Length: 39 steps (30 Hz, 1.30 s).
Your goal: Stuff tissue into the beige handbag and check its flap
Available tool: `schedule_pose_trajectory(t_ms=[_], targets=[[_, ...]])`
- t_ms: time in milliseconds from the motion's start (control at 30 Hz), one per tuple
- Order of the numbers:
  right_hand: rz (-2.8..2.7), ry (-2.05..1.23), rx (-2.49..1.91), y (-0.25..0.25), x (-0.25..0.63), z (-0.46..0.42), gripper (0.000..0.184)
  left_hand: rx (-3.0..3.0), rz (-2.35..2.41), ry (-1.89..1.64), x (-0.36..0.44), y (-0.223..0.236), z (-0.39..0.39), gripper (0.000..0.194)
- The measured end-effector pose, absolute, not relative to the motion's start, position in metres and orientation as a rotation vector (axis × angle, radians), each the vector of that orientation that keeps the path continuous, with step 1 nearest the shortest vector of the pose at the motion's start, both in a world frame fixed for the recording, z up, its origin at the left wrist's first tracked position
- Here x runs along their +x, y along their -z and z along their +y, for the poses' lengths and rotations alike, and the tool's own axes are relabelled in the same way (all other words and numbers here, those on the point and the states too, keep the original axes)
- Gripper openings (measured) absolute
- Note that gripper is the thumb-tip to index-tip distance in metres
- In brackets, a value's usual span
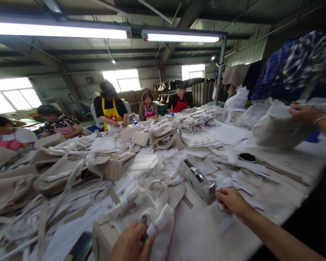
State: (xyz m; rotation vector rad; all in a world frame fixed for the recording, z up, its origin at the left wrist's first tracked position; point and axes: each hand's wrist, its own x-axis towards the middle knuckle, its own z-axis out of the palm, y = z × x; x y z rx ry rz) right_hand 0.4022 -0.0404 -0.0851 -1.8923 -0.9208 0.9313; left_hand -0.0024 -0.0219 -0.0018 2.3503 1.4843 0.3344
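Note:
My left hand (132, 242) is at the bottom centre, fingers closed round a white paper-wrapped strap (159, 222) of a beige bag (141, 208) that lies before me. My right hand (232, 200) rests on the white table surface (203, 228), fingers curled, next to the front end of a grey metal tape dispenser (198, 180). Small white paper strips (228, 222) lie under and beside that hand; I cannot make out whether it pinches one.
Beige bags (57, 170) and loose white paper pieces cover the long table. Several people in aprons (110, 110) work along the far left side. Another person's hand (305, 112) at the right holds a white-wrapped bag (277, 127). A dark phone (80, 248) lies at the bottom left.

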Motion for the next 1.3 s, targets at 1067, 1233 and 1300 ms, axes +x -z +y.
schedule_pose_trajectory(t_ms=[1067, 1233, 1300], targets=[[-0.946, -1.608, -1.544, 0.021, 0.162, -0.051, 0.049, 2.282, 1.687, -0.312, 0.012, -0.019, -0.051, 0.024], [-0.858, -1.689, -1.604, 0.025, 0.161, -0.050, 0.048, 2.333, 1.721, -0.327, 0.021, -0.011, -0.049, 0.028], [-0.922, -1.710, -1.630, 0.031, 0.159, -0.042, 0.048, 2.379, 1.753, -0.394, 0.023, -0.003, -0.048, 0.028]])
